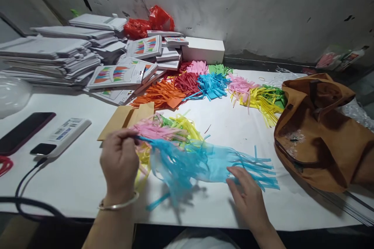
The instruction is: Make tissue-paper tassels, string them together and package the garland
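Note:
A blue tissue-paper tassel (178,159) stretches sideways above the white table, its cut strips fanned out and partly blurred. My left hand (119,159), with a bangle at the wrist, pinches its twisted left end. Near the flat blue sheet's right part is my right hand (247,192); its fingers are extended, thumb apart, and the fingertips seem to touch the sheet's lower edge. Behind the blue strips lie a pink tassel (159,129) and a yellow tassel (189,126), partly hidden. A tan paper envelope (115,120) sits just beyond my left hand.
Heaped tassels, orange (159,93) and blue (213,85) among them, line the back. Printed packets (117,76) and stacked white packages (43,50) fill the back left. A phone (25,132) and a cabled white device (61,138) are left; a brown bag (318,136) stands right.

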A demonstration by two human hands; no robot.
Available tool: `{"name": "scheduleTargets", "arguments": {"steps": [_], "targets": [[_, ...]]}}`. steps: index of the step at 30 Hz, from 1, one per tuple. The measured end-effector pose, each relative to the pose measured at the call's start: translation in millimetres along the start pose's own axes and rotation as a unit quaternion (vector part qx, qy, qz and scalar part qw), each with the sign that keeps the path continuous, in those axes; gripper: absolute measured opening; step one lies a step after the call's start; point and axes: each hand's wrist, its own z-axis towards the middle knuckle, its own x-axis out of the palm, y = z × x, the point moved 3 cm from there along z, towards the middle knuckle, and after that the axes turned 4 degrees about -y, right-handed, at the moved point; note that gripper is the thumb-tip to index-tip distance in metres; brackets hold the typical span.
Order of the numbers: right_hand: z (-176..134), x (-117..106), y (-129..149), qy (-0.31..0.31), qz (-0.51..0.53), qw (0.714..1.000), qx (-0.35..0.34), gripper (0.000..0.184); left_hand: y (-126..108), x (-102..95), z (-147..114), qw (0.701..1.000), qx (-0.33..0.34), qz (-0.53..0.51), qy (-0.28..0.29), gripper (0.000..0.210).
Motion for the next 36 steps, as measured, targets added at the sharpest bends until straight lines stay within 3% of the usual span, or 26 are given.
{"name": "scheduleTargets", "arguments": {"steps": [3,4,6,7,10,11,12,14,16,18,21,23,25,27,31,36], "targets": [[-5.1,12.1,-2.8,0.048,-0.052,0.990,-0.121,0.035,-3.7,2.0,20.3,0.988,0.100,0.085,-0.077,0.031],[-6.8,17.5,-1.9,0.069,-0.069,0.983,-0.154,0.039,-10.6,6.9,15.7,0.983,0.152,0.076,-0.065,0.037],[-9.1,29.3,0.0,0.105,-0.101,0.970,-0.197,0.046,-29.9,23.3,-12.2,0.964,0.263,0.016,0.037,0.035],[-9.6,34.9,0.3,0.116,-0.112,0.965,-0.205,0.046,-40.4,35.9,-35.0,0.934,0.315,-0.036,0.166,0.032],[-9.8,45.9,-2.2,0.125,-0.112,0.966,-0.196,0.040,-59.3,65.4,-108.7,0.812,0.419,-0.059,0.401,0.037],[-9.9,47.0,-4.1,0.124,-0.112,0.968,-0.188,0.039,-58.7,73.7,-126.1,0.786,0.439,-0.022,0.435,0.042],[-10.2,46.7,-6.2,0.124,-0.116,0.968,-0.184,0.039,-54.8,80.9,-136.2,0.780,0.442,0.015,0.442,0.046],[-11.6,42.5,-10.2,0.126,-0.138,0.965,-0.185,0.042,-39.6,91.5,-136.1,0.806,0.413,0.100,0.412,0.048],[-13.8,35.0,-13.7,0.120,-0.157,0.961,-0.193,0.042,-20.4,93.9,-116.3,0.855,0.343,0.180,0.346,0.042],[-16.2,27.7,-16.5,0.108,-0.157,0.961,-0.201,0.039,-6.5,87.9,-93.7,0.886,0.275,0.244,0.284,0.037],[-19.6,22.3,-18.9,0.089,-0.142,0.960,-0.223,0.033,-11.4,71.2,-84.4,0.908,0.268,0.215,0.240,0.034],[-20.6,21.6,-18.9,0.069,-0.130,0.960,-0.237,0.032,-28.7,64.1,-101.8,0.892,0.338,0.111,0.280,0.036],[-19.5,20.9,-17.8,0.051,-0.113,0.965,-0.232,0.032,-44.5,64.0,-129.8,0.840,0.406,0.026,0.359,0.041],[-17.4,19.4,-15.4,0.047,-0.091,0.971,-0.215,0.028,-50.4,69.9,-153.4,0.802,0.429,0.006,0.416,0.043],[-15.0,15.3,-10.6,0.071,-0.093,0.975,-0.186,0.023,-40.0,82.3,-164.2,0.815,0.391,0.012,0.426,0.024],[-17.2,7.2,-11.1,0.034,-0.104,0.973,-0.201,0.028,-31.2,76.7,-157.2,0.824,0.344,-0.052,0.447,0.020]]}}
